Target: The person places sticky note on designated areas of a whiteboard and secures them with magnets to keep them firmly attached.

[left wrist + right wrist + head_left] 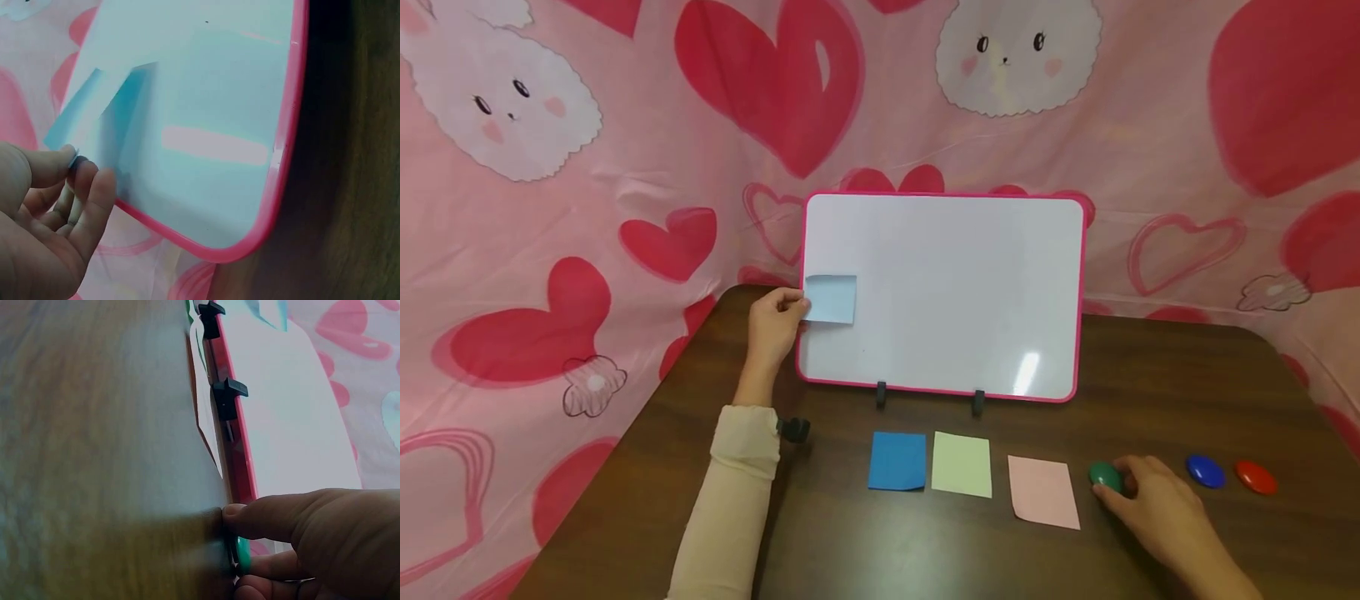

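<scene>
A pink-framed whiteboard (955,292) stands upright on a dark wooden table (865,550). My left hand (778,315) pinches the left edge of a light blue sticky note (831,298) and holds it flat against the board's left side. In the left wrist view the thumb and fingers of that hand (84,165) meet at the note's (94,106) corner. My right hand (1138,487) rests on the table at the right, with its fingers curled round a green oval magnet (1103,475). The right wrist view shows that magnet (242,553) pinched between thumb and fingers.
In front of the board lie a blue note (897,460), a pale yellow note (962,464) and a pink note (1043,492). A blue magnet (1205,471) and a red magnet (1256,477) sit right of my right hand. Pink heart-print cloth hangs behind.
</scene>
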A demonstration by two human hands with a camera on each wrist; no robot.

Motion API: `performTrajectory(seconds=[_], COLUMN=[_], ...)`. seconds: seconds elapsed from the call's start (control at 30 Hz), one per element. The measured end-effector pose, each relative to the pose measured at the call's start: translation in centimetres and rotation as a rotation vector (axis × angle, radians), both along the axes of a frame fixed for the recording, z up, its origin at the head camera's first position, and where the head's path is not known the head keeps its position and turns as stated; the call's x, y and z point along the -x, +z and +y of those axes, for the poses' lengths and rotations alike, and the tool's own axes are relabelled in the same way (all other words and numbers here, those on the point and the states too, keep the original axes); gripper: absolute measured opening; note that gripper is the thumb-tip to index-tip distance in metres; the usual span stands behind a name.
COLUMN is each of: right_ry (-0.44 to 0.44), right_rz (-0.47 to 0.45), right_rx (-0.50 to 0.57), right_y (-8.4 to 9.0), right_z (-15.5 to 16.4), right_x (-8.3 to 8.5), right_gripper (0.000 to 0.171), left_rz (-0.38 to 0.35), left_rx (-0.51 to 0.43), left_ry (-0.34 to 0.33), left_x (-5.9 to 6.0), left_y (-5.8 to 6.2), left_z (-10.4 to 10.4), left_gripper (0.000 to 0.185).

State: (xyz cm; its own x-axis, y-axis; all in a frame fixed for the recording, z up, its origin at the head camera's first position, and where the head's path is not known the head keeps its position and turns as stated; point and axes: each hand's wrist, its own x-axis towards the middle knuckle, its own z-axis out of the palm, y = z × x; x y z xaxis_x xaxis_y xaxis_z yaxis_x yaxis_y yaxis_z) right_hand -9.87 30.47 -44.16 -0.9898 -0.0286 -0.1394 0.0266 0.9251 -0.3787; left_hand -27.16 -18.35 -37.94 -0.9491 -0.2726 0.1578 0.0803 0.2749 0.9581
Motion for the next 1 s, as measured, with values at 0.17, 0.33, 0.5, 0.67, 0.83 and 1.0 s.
performTrajectory(seconds=[0.17,0.33,0.5,0.67,0.83,1.0], right_ry=[-0.008,-0.002,-0.008,-0.018,-0.018,-0.004], right_rz=[-0.015,0.004,-0.002,-0.043,-0.043,0.001], right_rx=[0.000,0.003,0.001,0.004,0.001,0.005], right_y=[0.1,0.0,0.1,0.1,0.1,-0.1], right_z=[0.0,0.0,0.0,0.0,-0.1,0.0], right_x=[0.0,-0.1,-0.2,-0.1,-0.1,-0.2], right_gripper=[0.060,0.058,0.059,0.063,0.063,0.058], left_rz=[0.025,0.053,0.077,0.101,0.116,0.133], left_rx=[-0.039,-0.051,-0.004,0.178,0.283,0.301], left_ry=[0.023,0.058,0.085,0.099,0.086,0.065], left_x=[0.5,1.0,1.2,1.2,1.2,1.1], left_y=[-0.2,-0.6,-0.7,-0.6,-0.6,-0.7], left_z=[0.3,0.7,1.0,1.1,1.0,0.8], left_gripper=[0.020,0.023,0.027,0.023,0.031,0.037])
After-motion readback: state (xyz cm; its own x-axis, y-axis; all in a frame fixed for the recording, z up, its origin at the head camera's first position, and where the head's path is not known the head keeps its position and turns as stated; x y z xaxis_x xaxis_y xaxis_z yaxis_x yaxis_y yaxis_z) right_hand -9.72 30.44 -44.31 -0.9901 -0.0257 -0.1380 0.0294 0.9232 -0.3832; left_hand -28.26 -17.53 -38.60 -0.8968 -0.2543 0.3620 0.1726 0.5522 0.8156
